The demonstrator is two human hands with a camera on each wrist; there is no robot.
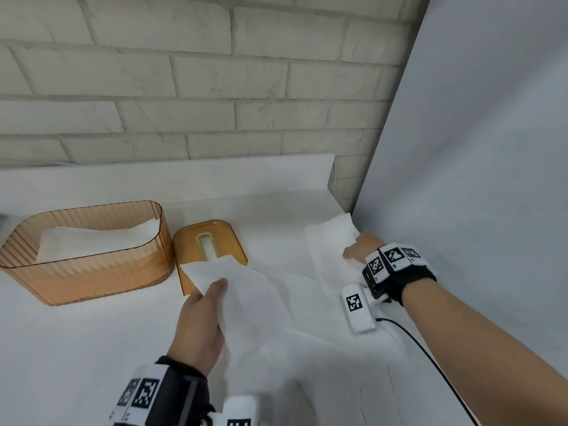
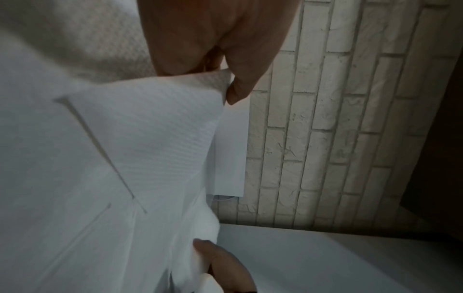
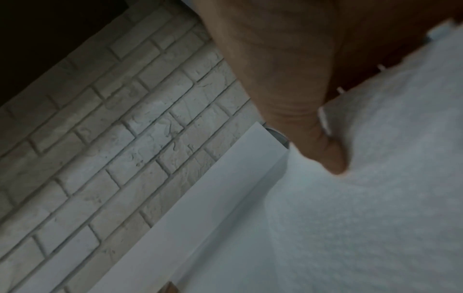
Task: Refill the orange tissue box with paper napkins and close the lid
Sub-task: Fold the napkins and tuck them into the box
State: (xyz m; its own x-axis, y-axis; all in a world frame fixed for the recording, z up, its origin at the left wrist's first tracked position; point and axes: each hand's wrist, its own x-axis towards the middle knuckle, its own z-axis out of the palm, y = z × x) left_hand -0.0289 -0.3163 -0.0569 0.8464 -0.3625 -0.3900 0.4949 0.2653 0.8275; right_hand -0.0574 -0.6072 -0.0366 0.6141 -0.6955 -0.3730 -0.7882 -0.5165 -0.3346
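Note:
The orange ribbed tissue box (image 1: 92, 272) stands open at the left of the white table, with white napkins (image 1: 98, 241) inside. Its orange lid (image 1: 212, 241) with a gold-rimmed slot lies flat just right of it. My left hand (image 1: 203, 318) pinches one end of a white paper napkin (image 1: 246, 290) above the lid's near end; the wrist view shows thumb and finger (image 2: 240, 87) clamped on the textured sheet (image 2: 162, 128). My right hand (image 1: 362, 250) grips the other end of the napkin (image 1: 332, 238) near the right wall; my thumb (image 3: 328, 156) presses on the paper (image 3: 375, 198).
A white brick wall (image 1: 184, 87) runs behind the table's raised back edge (image 1: 184, 173). A grey panel (image 1: 476, 149) closes off the right side. More white napkin sheets (image 1: 322, 348) lie spread on the table near me. A black cable (image 1: 424, 352) trails from my right wrist.

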